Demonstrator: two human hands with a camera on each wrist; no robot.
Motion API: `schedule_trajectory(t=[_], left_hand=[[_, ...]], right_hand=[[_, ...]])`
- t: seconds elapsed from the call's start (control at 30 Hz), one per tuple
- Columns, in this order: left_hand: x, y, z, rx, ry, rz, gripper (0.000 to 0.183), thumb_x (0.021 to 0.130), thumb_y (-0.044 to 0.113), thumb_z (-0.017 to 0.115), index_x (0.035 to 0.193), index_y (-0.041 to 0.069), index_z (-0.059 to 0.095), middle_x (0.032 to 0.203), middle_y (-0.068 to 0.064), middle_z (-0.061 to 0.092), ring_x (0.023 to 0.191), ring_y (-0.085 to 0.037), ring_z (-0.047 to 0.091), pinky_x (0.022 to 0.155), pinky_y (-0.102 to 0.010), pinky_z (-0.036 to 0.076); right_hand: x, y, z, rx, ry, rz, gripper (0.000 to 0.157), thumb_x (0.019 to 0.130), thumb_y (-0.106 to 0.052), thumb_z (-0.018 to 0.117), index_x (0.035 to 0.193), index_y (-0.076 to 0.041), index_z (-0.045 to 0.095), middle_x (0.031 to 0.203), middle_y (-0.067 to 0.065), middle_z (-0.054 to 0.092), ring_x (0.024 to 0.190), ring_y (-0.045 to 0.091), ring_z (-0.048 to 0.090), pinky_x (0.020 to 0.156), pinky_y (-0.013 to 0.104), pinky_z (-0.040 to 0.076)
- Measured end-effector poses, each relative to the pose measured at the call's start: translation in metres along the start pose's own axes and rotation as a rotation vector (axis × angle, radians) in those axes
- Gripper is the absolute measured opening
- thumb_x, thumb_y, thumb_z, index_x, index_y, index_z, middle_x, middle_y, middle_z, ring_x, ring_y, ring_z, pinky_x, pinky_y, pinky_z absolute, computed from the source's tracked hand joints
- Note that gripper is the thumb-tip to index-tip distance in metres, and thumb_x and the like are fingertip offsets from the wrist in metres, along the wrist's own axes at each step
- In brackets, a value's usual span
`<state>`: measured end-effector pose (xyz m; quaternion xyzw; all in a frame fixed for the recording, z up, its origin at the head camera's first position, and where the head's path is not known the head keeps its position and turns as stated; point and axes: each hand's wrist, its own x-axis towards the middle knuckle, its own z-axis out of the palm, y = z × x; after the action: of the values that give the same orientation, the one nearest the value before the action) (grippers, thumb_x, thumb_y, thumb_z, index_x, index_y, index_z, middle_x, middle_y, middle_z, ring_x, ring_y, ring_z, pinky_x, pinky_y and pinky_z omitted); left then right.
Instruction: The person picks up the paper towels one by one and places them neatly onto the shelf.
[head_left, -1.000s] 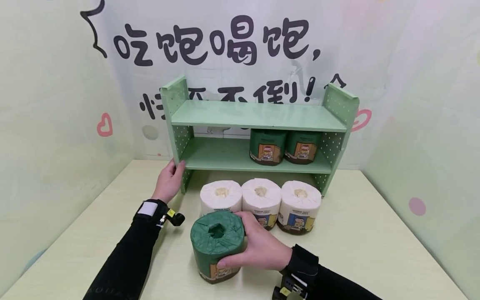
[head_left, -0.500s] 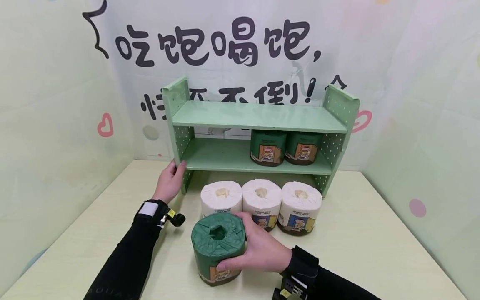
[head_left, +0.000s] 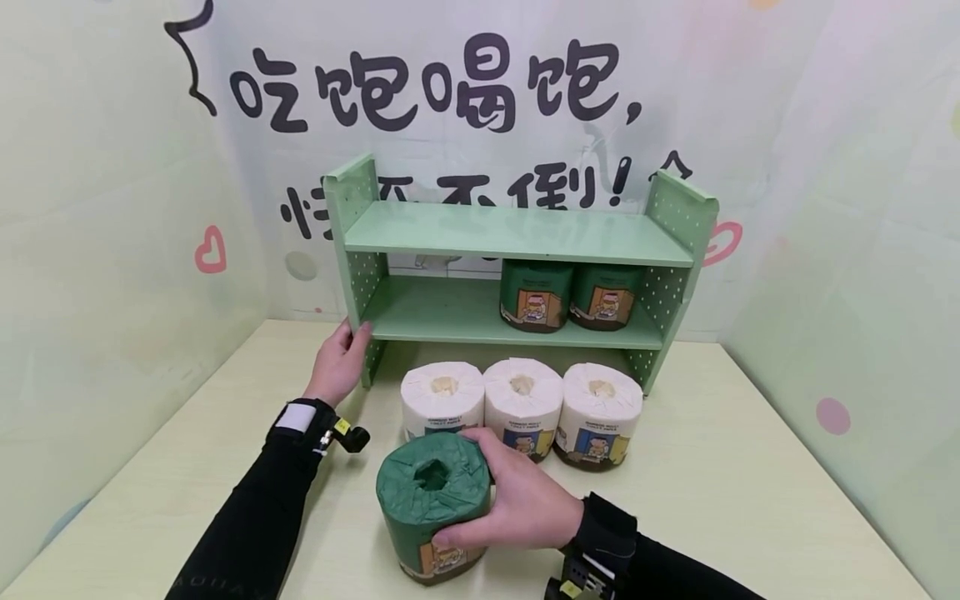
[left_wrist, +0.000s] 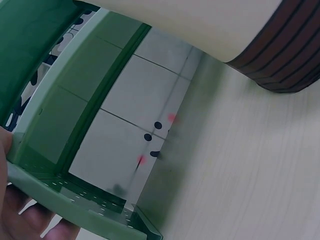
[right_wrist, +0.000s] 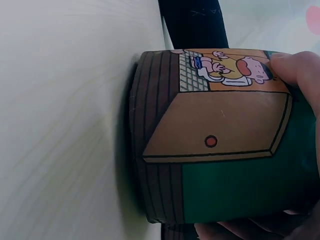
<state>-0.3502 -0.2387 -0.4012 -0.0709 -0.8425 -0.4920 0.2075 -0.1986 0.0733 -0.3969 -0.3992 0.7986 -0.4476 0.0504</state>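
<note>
My right hand (head_left: 517, 500) grips a green-wrapped toilet paper roll (head_left: 420, 525) from its right side, thumb in front. The roll stands roughly upright at the front, and a dark shadow lies along its base in the right wrist view. Whether it touches the table cannot be told. My left hand (head_left: 337, 365) holds the left side panel of a light green shelf (head_left: 517, 229), with the thumb on the inner side. In the left wrist view, fingers (left_wrist: 37, 216) curl behind that panel. Two more green rolls (head_left: 534, 296) stand on the shelf's middle board, at the right.
Three white-wrapped toilet paper rolls (head_left: 522, 392) stand in a row on the table (head_left: 720, 467), before the shelf. The left one is partly hidden behind the green roll. A printed wall sheet (head_left: 450, 83) hangs behind, and side walls bound the table.
My right hand has shifted the green roll slightly left and toward me. The left hand stays on the shelf panel. The shelf and the white rolls have not moved.
</note>
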Motion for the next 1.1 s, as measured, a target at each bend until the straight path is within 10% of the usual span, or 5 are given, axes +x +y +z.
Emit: schedule_trajectory(t=[0.67,1.1], left_hand=[[0.001,-0.004,0.0,-0.008,-0.001,-0.009,0.042,0.108,0.047,0.038,0.119,0.011,0.056,0.075,-0.008,0.042,0.066,-0.024,0.043,0.055,-0.034,0.038],[0.002,-0.005,0.002,-0.002,-0.003,-0.009,0.044,0.107,0.048,0.037,0.12,0.011,0.055,0.075,-0.009,0.042,0.067,-0.024,0.043,0.055,-0.034,0.038]], right_hand=[[-0.001,-0.019,-0.016,0.03,0.046,-0.081,0.093,0.072,-0.045,0.088,0.144,-0.023,0.033,0.132,-0.013,0.052,0.119,0.009,0.049,0.1,0.04,0.043],[-0.003,-0.069,-0.048,0.11,0.089,-0.129,0.089,0.073,-0.005,0.089,0.143,-0.005,0.034,0.132,0.003,0.054,0.118,0.017,0.051,0.1,0.04,0.043]])
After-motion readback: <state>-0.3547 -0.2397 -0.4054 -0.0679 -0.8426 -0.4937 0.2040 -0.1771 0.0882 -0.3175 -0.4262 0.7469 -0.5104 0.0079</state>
